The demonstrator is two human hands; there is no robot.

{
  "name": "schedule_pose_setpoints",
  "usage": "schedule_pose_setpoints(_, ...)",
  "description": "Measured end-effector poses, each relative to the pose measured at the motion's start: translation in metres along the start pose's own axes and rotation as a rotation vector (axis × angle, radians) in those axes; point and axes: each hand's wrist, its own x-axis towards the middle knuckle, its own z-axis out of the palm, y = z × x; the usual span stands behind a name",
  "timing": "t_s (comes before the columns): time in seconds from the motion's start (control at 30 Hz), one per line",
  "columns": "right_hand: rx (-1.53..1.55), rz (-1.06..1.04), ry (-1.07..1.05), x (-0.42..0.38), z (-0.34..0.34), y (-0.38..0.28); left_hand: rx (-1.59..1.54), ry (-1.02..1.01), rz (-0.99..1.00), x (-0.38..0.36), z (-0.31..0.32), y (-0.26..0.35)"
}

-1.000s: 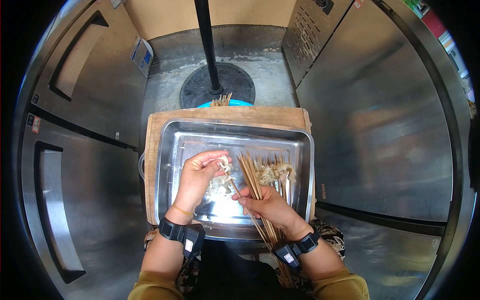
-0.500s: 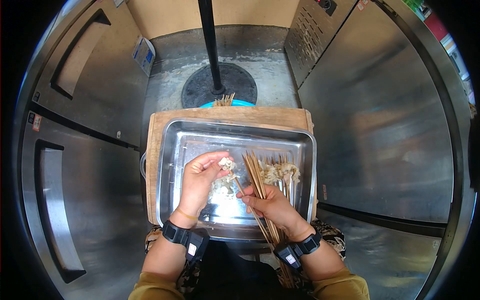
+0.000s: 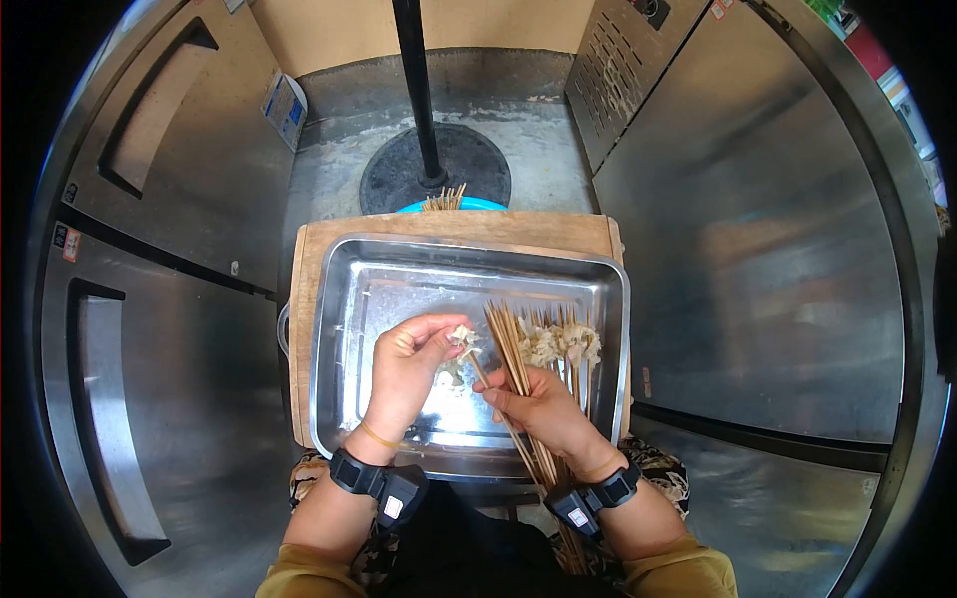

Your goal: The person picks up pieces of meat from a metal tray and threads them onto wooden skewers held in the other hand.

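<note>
My left hand (image 3: pixel 401 374) is closed, with thumb and fingertips pinching a pale, ruffled piece of food (image 3: pixel 464 335) at the tip of a single bamboo skewer. What exactly the food is, I cannot make out. Held in my right hand (image 3: pixel 546 411) are that skewer, slanting up to the left between thumb and finger, and a thick bunch of bare bamboo skewers (image 3: pixel 508 344). Several skewers threaded with the same pale food (image 3: pixel 543 345) lie at the right side of the metal tray (image 3: pixel 469 249). A few loose bits lie under my left hand, partly hidden.
Under the tray is a wooden board or tabletop (image 3: pixel 307 299). Behind it, more sticks (image 3: pixel 445 199) stand in a blue container (image 3: pixel 485 204), near a black pole (image 3: pixel 419 90) on a round base. Stainless steel cabinets (image 3: pixel 179 399) flank both sides.
My left hand has shifted slightly right and down, and its fingertips sit closer around the food at the skewer's tip. My right hand stays nearly in place.
</note>
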Motion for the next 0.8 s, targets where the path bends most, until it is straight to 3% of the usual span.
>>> schedule_pose_setpoints(0.3,-0.028,0.01,0.029,-0.002,0.002,0.001,-0.103,0.063,-0.028,0.003,0.008,-0.001)
schedule_pose_setpoints(0.8,-0.02,0.006,0.01,0.001,-0.001,0.005,-0.516,0.026,-0.343,-0.001,0.007,-0.009)
